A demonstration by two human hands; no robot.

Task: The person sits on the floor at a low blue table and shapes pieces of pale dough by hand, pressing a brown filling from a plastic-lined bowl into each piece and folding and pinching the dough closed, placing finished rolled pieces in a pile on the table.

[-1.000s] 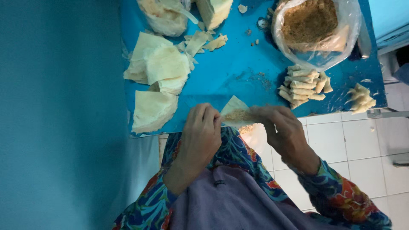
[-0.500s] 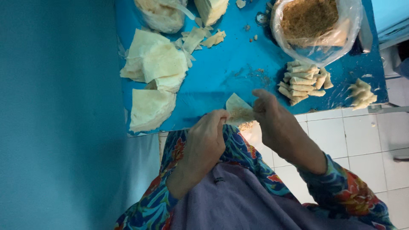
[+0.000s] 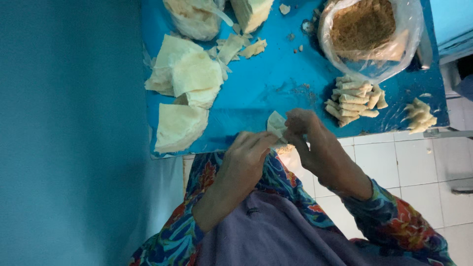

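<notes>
Mostly hidden: pastry sheet (image 3: 276,124) pinched between left hand (image 3: 246,152), right hand (image 3: 303,130); filling unseen.

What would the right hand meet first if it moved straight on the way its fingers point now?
Probably the wrapper that the right hand already pinches, then the left hand's fingertips; depth is unclear.

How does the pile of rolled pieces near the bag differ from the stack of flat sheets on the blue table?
The rolled pieces are narrow, tight rolls laid side by side; the flat sheets are wide, unrolled, wedge-like layers. The rolls lie right of the hands, beside the bag of brown filling; the sheets lie to the left. Both are pale and rest on the blue table.
</notes>
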